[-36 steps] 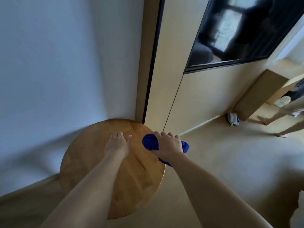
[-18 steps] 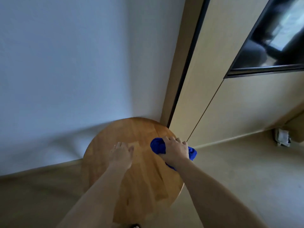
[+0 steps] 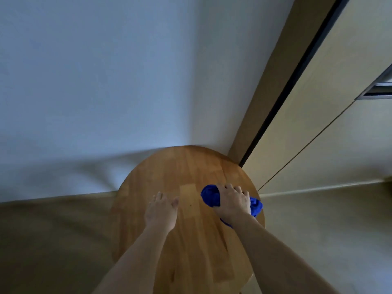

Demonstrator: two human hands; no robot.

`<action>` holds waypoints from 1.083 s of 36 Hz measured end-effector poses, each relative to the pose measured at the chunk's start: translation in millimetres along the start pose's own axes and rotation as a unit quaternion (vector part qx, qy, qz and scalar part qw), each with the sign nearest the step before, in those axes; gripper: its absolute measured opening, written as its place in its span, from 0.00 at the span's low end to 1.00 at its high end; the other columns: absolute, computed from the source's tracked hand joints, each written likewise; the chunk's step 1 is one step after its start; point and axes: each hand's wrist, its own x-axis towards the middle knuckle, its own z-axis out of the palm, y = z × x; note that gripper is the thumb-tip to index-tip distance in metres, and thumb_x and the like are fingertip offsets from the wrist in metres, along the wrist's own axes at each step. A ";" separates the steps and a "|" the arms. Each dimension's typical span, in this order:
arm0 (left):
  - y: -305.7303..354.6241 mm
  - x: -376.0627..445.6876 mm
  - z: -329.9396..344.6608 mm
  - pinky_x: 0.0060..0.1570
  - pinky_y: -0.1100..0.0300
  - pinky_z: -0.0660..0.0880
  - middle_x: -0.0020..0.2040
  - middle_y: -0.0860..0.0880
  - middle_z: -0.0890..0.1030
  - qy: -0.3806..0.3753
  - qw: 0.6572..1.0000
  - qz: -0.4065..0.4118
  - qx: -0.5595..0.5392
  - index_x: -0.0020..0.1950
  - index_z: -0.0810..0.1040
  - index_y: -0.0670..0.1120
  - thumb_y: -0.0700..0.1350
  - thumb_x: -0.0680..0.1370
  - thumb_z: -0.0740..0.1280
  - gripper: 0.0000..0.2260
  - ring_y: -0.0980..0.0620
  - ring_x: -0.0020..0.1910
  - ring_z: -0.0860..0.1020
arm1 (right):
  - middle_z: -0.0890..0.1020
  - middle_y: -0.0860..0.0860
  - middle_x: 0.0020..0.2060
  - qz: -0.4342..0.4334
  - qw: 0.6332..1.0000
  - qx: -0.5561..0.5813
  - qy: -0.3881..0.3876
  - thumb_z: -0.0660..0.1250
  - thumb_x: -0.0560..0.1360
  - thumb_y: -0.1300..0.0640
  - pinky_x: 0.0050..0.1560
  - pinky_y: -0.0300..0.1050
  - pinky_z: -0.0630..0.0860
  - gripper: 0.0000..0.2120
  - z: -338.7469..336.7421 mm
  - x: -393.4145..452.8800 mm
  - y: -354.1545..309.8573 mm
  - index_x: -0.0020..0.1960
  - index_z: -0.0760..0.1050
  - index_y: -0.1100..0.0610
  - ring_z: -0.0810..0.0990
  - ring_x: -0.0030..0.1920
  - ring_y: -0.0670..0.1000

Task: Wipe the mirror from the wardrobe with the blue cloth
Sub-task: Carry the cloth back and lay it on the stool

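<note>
Round wooden table (image 3: pixel 191 166): blue cloth (image 3: pixel 209 196) bunched under right hand (image 3: pixel 232 201).

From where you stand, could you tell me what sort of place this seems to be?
Probably a bedroom corner in a home. A tall pale wardrobe stands against a plain white wall, beside a small round wooden table where the right hand grips a blue cloth.

Right hand (image 3: pixel 233 201) gripping blue cloth (image 3: pixel 209 195) on round wooden table (image 3: pixel 191 166), left hand (image 3: pixel 161 211) flat beside
</note>
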 end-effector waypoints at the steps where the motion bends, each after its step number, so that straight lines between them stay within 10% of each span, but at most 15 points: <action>1: -0.6 4.6 6.2 0.71 0.53 0.58 0.75 0.43 0.61 -0.002 1.000 -0.003 0.000 0.74 0.59 0.40 0.57 0.82 0.47 0.28 0.47 0.74 0.59 | 0.74 0.48 0.60 -0.005 1.000 0.001 -0.001 0.66 0.73 0.46 0.63 0.54 0.63 0.26 6.3 6.0 -0.1 0.69 0.63 0.46 0.71 0.61 0.54; 19: 9.2 64.0 118.5 0.72 0.55 0.57 0.76 0.45 0.57 -0.023 0.995 -0.063 -0.074 0.76 0.55 0.42 0.57 0.82 0.44 0.28 0.49 0.75 0.56 | 0.69 0.49 0.66 -0.140 0.989 -0.017 -0.035 0.64 0.73 0.40 0.65 0.53 0.64 0.34 121.9 85.9 0.3 0.74 0.55 0.49 0.68 0.64 0.55; 25: 23.0 66.2 131.6 0.49 0.56 0.73 0.57 0.48 0.76 0.022 0.984 -0.084 -0.156 0.62 0.70 0.46 0.56 0.82 0.45 0.21 0.50 0.50 0.76 | 0.66 0.48 0.68 -0.142 0.987 0.025 -0.065 0.55 0.67 0.26 0.68 0.54 0.62 0.42 135.8 87.6 12.2 0.75 0.53 0.47 0.65 0.67 0.55; 28: 35.3 69.6 132.5 0.46 0.51 0.77 0.50 0.46 0.79 0.016 0.942 -0.138 -0.304 0.59 0.70 0.46 0.58 0.81 0.48 0.20 0.48 0.43 0.79 | 0.63 0.47 0.71 -0.113 0.983 0.080 -0.117 0.48 0.65 0.23 0.68 0.55 0.60 0.46 128.4 90.7 16.4 0.76 0.50 0.46 0.61 0.70 0.54; 33: 53.2 73.4 132.5 0.42 0.52 0.79 0.46 0.53 0.74 -0.074 0.781 -0.236 -0.574 0.67 0.65 0.47 0.61 0.77 0.60 0.25 0.52 0.43 0.77 | 0.62 0.49 0.72 -0.009 0.970 0.161 -0.184 0.53 0.73 0.29 0.66 0.54 0.64 0.39 121.1 100.4 24.3 0.76 0.53 0.49 0.60 0.70 0.55; 39: 56.2 78.0 135.4 0.39 0.62 0.75 0.64 0.47 0.72 -0.036 0.763 -0.228 -0.604 0.74 0.55 0.48 0.50 0.77 0.67 0.31 0.55 0.47 0.75 | 0.70 0.50 0.67 -0.008 0.971 0.129 -0.202 0.53 0.77 0.34 0.61 0.51 0.71 0.29 115.3 102.3 30.5 0.71 0.65 0.50 0.69 0.65 0.54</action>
